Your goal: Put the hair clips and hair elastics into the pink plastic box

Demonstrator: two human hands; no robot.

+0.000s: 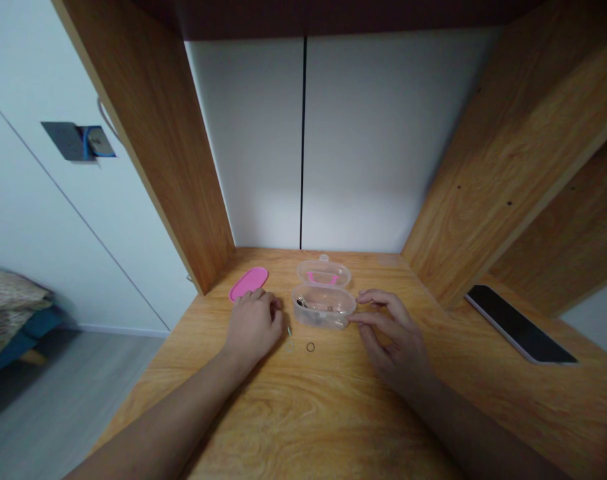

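A small clear plastic box stands open on the wooden desk, its lid with a pink clasp tipped back; several small metal bits lie inside. My right hand rests beside the box's right end, fingertips touching its side, fingers apart. My left hand lies knuckles-up left of the box, its fingers curled under and pinched; what they hold is hidden. Two small rings lie on the desk just in front of the box, one dark and one pale.
A pink oval lid lies at the desk's back left. A dark phone or tablet rests on the right side. Wooden side panels and a white back wall close in the desk. The floor drops away on the left.
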